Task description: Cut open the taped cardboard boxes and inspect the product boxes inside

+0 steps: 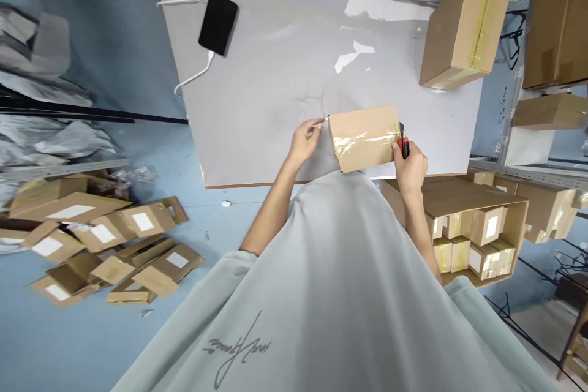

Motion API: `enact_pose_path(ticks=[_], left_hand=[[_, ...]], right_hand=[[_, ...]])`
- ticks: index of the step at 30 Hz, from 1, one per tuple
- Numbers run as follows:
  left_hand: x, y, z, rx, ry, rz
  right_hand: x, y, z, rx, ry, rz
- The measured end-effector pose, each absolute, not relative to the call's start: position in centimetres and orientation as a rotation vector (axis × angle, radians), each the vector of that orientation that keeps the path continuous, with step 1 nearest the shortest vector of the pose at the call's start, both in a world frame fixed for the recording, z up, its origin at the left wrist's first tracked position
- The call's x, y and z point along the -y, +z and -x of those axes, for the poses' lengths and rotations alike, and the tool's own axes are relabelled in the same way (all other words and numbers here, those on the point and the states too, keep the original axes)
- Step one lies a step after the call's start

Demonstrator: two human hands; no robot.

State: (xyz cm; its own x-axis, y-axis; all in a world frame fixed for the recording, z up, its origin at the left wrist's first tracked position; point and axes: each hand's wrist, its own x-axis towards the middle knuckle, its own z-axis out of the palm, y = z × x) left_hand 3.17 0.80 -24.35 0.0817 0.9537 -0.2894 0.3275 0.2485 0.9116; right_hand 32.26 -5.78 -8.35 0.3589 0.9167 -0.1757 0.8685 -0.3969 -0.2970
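The desk (pixel 275 73) carries the work area. On the floor to its left, a pile of cardboard boxes (pixel 114 220) lies at mixed angles; several bear white labels, some stand open, and their contents cannot be made out. Near the right end of the desk, below its top, a large open carton (pixel 473 193) holds small boxes (pixel 487 225) in two rows, several sealed with yellowish tape and some labelled white. At the far right of the desktop stands a taped carton (pixel 463 30), its contents hidden. The small taped box (pixel 365 156) is positioned at the near edge, slightly right of centre, between the two hands; a band of glossy tape runs along its upper face. A black device (pixel 218 23), connected to a white cable (pixel 195 78), lies at the far left. The left hand (pixel 305 139) has its fingers curled just beside the box's left end; whether they pinch anything cannot be told. The right hand (pixel 410 165) grips a red-and-black cutter (pixel 405 147) at the box's right end, thumb against the cardboard.
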Motion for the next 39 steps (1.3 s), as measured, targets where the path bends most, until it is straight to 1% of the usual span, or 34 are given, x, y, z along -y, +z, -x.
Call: enact_pose_path(ticks=[3,6,8,11,15,18,23,27,33,37,39], left_hand=[[-1.6,-19.3,-2.6,-1.382,0.939,-1.292],[-2.5,-15.8,-3.2,-1.352,0.919,-1.403],[-3.0,-15.1,-3.6,-1.334,0.889,-1.443],[-3.3,-15.3,-3.7,-1.311,0.867,-1.446],[-3.5,-15.9,-3.4,-1.286,0.881,-1.443],[-3.6,-16.2,-3.1,-1.253,0.884,-1.435],[-4.0,-17.0,-2.7,-1.165,0.912,-1.402],[-4.1,-17.4,-2.8,-1.162,0.91,-1.403],[-4.0,-17.1,-3.1,-1.191,0.898,-1.413],[-3.9,-17.1,-3.1,-1.19,0.889,-1.413],[-3.9,-17.2,-3.2,-1.198,0.886,-1.404]], right_hand=[[6.2,-8.7,-32.1,1.603,0.407,2.419],[6.6,-8.3,-32.1,1.585,0.343,2.32],[7.2,-7.6,-31.7,1.565,0.373,2.256],[8.1,-6.4,-29.8,1.566,0.556,2.199],[8.6,-5.6,-25.7,1.735,0.835,2.053],[8.1,-5.8,-23.1,1.857,0.923,1.968],[7.2,-6.1,-21.2,1.898,0.949,1.945],[6.9,-5.5,-20.6,1.931,0.965,2.0],[6.4,-3.3,-18.8,2.064,0.955,2.219],[6.2,-2.6,-16.6,2.211,0.861,2.482],[5.9,-2.6,-15.6,2.289,0.808,2.544]])
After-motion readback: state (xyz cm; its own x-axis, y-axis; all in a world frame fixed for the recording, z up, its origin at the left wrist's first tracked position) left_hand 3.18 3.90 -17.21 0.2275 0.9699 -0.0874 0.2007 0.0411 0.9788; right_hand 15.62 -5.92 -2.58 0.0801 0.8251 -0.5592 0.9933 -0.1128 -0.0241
